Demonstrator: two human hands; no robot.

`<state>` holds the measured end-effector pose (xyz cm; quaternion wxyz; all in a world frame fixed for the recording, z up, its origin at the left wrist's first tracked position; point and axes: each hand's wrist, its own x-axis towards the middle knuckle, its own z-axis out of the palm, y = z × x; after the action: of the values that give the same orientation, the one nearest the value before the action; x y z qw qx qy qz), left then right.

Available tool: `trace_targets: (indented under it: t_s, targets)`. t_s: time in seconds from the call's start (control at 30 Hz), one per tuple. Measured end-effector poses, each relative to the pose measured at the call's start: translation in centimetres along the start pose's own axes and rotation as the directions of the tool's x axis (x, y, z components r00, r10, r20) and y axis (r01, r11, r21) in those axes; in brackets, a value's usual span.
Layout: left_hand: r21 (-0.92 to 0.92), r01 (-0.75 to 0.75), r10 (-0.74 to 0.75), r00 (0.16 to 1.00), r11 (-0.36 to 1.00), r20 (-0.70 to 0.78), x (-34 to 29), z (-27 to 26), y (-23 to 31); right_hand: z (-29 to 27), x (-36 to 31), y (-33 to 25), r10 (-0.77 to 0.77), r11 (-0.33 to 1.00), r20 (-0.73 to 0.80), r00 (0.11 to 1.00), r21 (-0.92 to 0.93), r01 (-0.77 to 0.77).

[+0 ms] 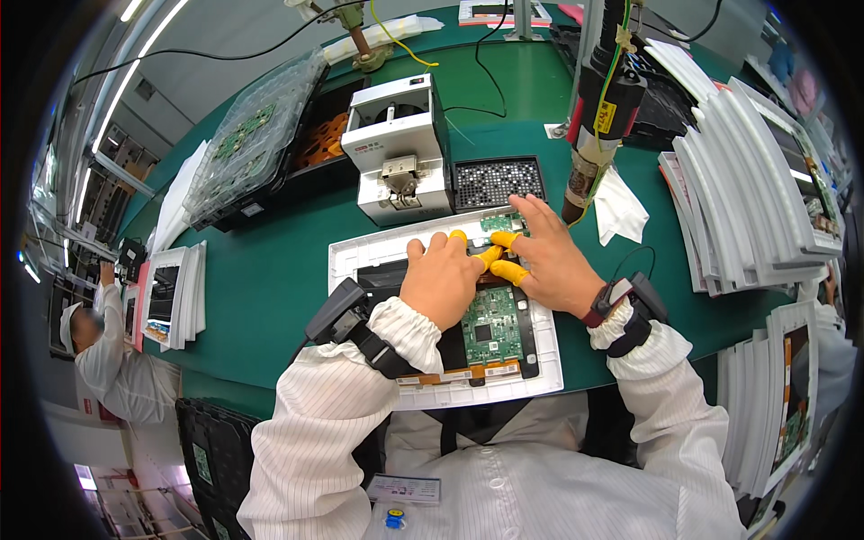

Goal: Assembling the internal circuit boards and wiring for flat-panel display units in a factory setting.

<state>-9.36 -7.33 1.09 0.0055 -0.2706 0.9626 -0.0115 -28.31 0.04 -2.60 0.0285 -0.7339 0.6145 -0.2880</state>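
A white-framed panel (551, 364) lies on the green bench in front of me, its dark inside facing up. Fixed within it are a green circuit board (493, 328), an orange flex strip (463, 374) near the closest edge and a smaller green board (502, 221) at the far side. My left hand (441, 281) rests over the panel's middle, fingers apart, thumb reaching right. My right hand (556, 268) comes from the right, thumb and index finger apart around the left thumb tip, other fingers stretched away. Yellow finger cots cover several fingertips. Whatever lies beneath the fingertips is hidden.
Beyond the panel stand a white tabletop machine (396, 148) and a black tray of small parts (499, 183). An electric screwdriver (598, 126) hangs at the right. Stacked white panels (738, 189) rise farther right. Clear trays with boards (256, 135) sit left; a co-worker (117, 355) is beyond.
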Motion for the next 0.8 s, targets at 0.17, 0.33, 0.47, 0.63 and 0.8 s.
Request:
trace_targets:
  t_s: [0.17,0.33,0.47,0.63,0.8]
  targets:
    - [0.006,0.014,-0.014,1.0,1.0,0.021,0.0,-0.1,0.0,-0.2,0.1,-0.2,-0.015,1.0,0.036,0.999,-0.019,0.015]
    - [-0.017,0.032,-0.032,0.999,0.999,-0.004,0.0,-0.1,0.1,0.6,-0.3,0.1,0.028,1.0,-0.06,0.998,-0.007,-0.028]
    - [0.001,0.015,-0.015,0.999,1.0,0.035,0.0,-0.5,0.2,0.7,-0.3,0.2,0.034,0.999,-0.012,0.999,0.02,-0.034]
    - [-0.002,0.011,-0.011,0.999,1.0,0.031,0.1,-0.4,0.1,0.5,-0.3,0.1,0.013,1.0,-0.015,1.0,0.016,-0.013]
    - [-0.011,0.024,-0.024,1.0,1.0,0.019,-0.1,-0.2,0.1,-0.4,0.1,-0.7,-0.008,0.994,0.024,1.0,-0.109,0.01]
